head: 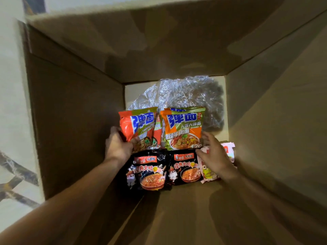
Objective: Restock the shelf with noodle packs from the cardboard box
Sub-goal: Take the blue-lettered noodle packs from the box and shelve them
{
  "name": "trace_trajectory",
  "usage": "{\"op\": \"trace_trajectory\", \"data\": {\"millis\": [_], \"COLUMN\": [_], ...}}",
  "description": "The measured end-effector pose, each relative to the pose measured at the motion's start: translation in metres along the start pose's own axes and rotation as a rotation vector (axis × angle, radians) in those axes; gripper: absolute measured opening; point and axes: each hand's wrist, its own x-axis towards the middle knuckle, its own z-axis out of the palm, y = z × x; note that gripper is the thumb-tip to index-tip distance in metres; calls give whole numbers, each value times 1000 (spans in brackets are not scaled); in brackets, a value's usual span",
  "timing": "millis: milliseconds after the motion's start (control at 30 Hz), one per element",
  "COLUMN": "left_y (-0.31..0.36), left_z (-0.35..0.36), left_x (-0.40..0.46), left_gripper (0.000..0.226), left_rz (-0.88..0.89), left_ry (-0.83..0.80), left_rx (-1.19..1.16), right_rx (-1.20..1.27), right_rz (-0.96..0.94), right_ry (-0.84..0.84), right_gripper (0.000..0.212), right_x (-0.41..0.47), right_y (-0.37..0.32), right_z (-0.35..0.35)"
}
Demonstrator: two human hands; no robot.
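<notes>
Two bare arms reach down into the deep brown cardboard box (74, 121), and the shelf itself is nowhere in view, so how much stock already stands on it cannot be judged. The left hand (117, 145) is closed around the lower left corner of an orange-and-green plastic noodle pack (139, 128), thumb on its face, tilting it up. Just right of that hand stands a second orange-and-green noodle pack (183, 128), and the right hand (215, 154) sits at that pack's lower right corner with fingers spread and loose, seemingly holding nothing; whether the fingertips touch the pack is unclear. Below both hands, nearer the wrists, lie two black noodle packs with red noodle bowls printed on them (165, 169). Under the right hand lies a pale pink-and-white packet (230, 151). Beyond the fingertips sits crumpled clear plastic wrap (191, 92) on the box floor. Judging by this, the box is nearly emptied: at least five packs remain to lift out and shelve.
</notes>
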Motion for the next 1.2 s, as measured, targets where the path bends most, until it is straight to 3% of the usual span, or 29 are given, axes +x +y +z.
{"op": "trace_trajectory", "data": {"millis": [167, 367, 533, 700, 800, 900, 967, 1067, 1200], "left_y": [10, 2, 4, 11, 11, 10, 10, 8, 15], "left_z": [-16, -2, -4, -11, -12, -14, -15, -18, -29], "left_x": [-3, 0, -6, -15, -19, -25, -31, -41, -64], "left_gripper": [44, 44, 42, 40, 41, 41, 40, 40, 42], "left_rz": [84, 56, 80, 97, 104, 108, 118, 120, 116], "left_ry": [30, 1, 6, 5, -9, -7, 7, 23, 45], "left_rx": [27, 50, 78, 89, 87, 87, 89, 88, 112], "right_rx": [218, 209, 81, 65, 42, 86, 130, 156, 181], "right_rz": [167, 256, 331, 332, 331, 317, 278, 192, 92], "right_ry": [55, 172, 279, 236, 309, 313, 238, 75, 132], "right_gripper": [91, 96, 88, 57, 46, 48, 54, 41, 51], "right_x": [32, 55, 64, 66, 62, 56, 54, 40, 10], "right_y": [0, 11, 9, 6, 3, 7, 11, 4, -10], "right_z": [20, 47, 57, 63, 65, 62, 58, 44, 18]}}
